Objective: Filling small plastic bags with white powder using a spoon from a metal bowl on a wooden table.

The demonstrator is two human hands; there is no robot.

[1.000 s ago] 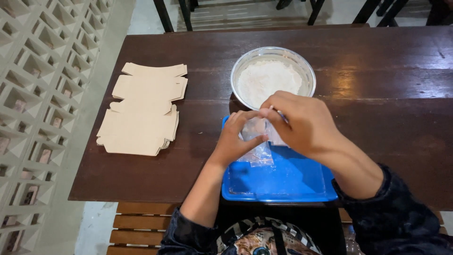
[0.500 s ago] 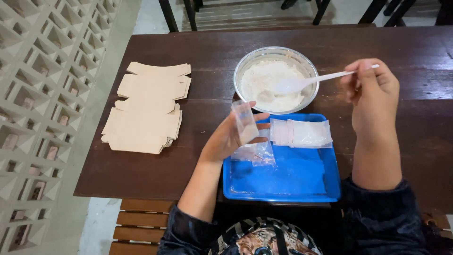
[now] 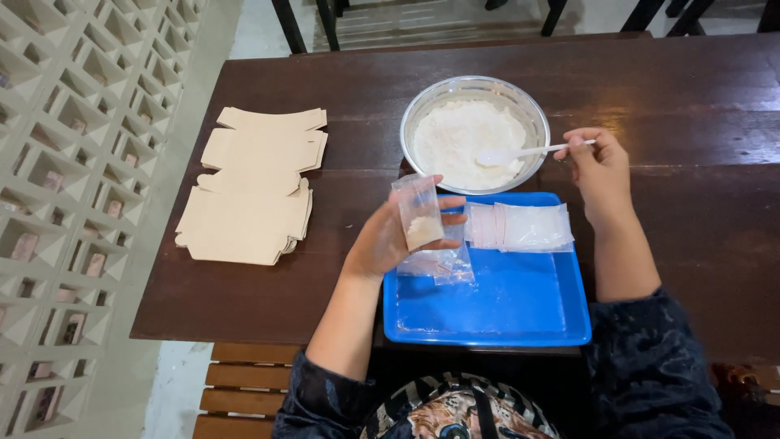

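Note:
My left hand (image 3: 388, 240) holds a small clear plastic bag (image 3: 418, 211) upright, with a little white powder at its bottom, over the left edge of a blue tray (image 3: 504, 309). My right hand (image 3: 600, 169) grips the handle of a white plastic spoon (image 3: 520, 152). The spoon's bowl rests in the white powder inside a round metal bowl (image 3: 475, 134) just beyond the tray. A stack of empty clear bags (image 3: 520, 227) lies at the tray's far side. A few filled bags (image 3: 443, 263) lie under my left hand.
Flat beige cardboard box blanks (image 3: 253, 189) are piled on the left of the dark wooden table (image 3: 674, 81). A patterned block wall (image 3: 73, 162) runs along the left. Chair legs (image 3: 309, 20) stand beyond the table, and a slatted bench (image 3: 244, 390) is below.
My right hand left the bag, picked up the spoon and swung right, then dipped the spoon into the powder. My left hand lifted the bag upright.

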